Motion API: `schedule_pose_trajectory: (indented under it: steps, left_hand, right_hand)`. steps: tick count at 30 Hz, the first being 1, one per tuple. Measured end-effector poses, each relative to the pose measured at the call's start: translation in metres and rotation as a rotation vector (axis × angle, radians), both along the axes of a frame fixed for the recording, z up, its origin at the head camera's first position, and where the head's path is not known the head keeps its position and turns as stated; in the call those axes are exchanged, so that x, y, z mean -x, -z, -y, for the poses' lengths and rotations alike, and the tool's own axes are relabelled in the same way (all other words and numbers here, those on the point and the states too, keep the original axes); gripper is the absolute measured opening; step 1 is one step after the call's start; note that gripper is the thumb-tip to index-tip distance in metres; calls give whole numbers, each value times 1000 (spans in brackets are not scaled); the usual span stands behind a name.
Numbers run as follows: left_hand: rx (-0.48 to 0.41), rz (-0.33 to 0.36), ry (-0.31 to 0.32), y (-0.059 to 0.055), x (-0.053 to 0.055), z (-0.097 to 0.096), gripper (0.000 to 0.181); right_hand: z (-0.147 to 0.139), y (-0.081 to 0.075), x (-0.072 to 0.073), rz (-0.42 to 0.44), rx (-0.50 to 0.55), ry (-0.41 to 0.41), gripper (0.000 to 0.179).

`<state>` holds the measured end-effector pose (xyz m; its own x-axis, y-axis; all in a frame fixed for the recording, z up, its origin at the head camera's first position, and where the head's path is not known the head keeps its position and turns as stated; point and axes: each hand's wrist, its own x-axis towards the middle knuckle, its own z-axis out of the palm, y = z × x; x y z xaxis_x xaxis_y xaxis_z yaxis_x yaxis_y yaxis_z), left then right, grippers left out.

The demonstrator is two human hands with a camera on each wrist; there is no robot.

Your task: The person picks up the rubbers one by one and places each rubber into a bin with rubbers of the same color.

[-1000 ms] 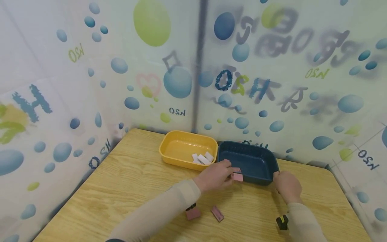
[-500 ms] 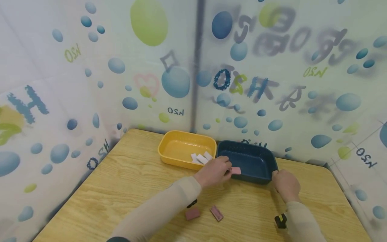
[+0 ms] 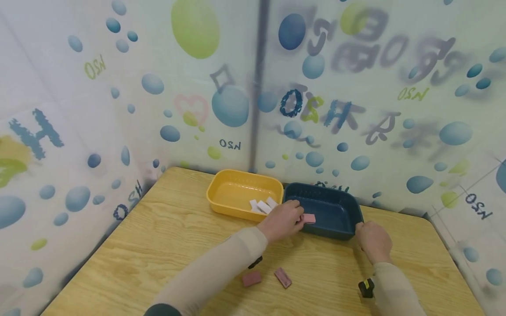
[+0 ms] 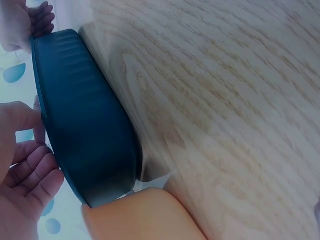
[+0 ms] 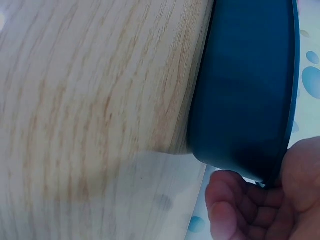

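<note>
My left hand (image 3: pixel 282 220) holds a small pink rectangular block (image 3: pixel 309 218) at the near-left rim of the dark blue bin (image 3: pixel 330 232). In the left wrist view the fingers (image 4: pixel 42 175) of that hand are curled right at the bin's rim, and the block is mostly hidden. My right hand (image 3: pixel 373 240) grips the bin's near-right corner. The right wrist view shows the curled fingers (image 5: pixel 250 205) below the rim and the thumb side above it. Two more pink blocks lie on the table: a plain one (image 3: pixel 251 278) and one with a marked face (image 3: pixel 283 277).
A yellow bin (image 3: pixel 229 213) stands directly left of the blue one, with several white blocks (image 3: pixel 264 206) in its right end. Both bins are near the back edge of the wooden table (image 3: pixel 166 245). Behind rises a patterned wall (image 3: pixel 237 57).
My left hand has carried the pink block slightly forward, from in front of the blue bin's near wall to over its rim. My right hand keeps its grip on the corner.
</note>
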<state>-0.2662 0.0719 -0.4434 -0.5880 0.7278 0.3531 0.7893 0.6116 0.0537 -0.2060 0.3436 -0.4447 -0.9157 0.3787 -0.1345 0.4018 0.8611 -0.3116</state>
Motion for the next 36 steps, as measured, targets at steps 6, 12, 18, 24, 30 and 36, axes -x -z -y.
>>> schedule_pose_trajectory:
  steps: [6, 12, 18, 24, 30, 36]
  left_hand:
    - [19, 27, -57, -2, 2, -3, 16]
    - [8, 41, -80, -2, 3, -7, 14]
    - [-8, 36, -90, 0, 5, -12, 13]
    - [-27, 57, -114, 8, 11, -17, 13]
    - [-39, 107, -174, 8, 11, -20, 16]
    - [-47, 116, -196, 12, 13, -22, 18]
  right_hand:
    - [1, -1, 1, -10, 1, 3, 55]
    - [1, 0, 0, -21, -6, 8, 55]
    - [1, 1, 0, -27, 0, 18, 53]
    - [1, 2, -1, -40, 1, 20, 53]
    - [2, 4, -2, -53, 1, 29, 52]
    - [1, 5, -1, -59, -1, 31, 52]
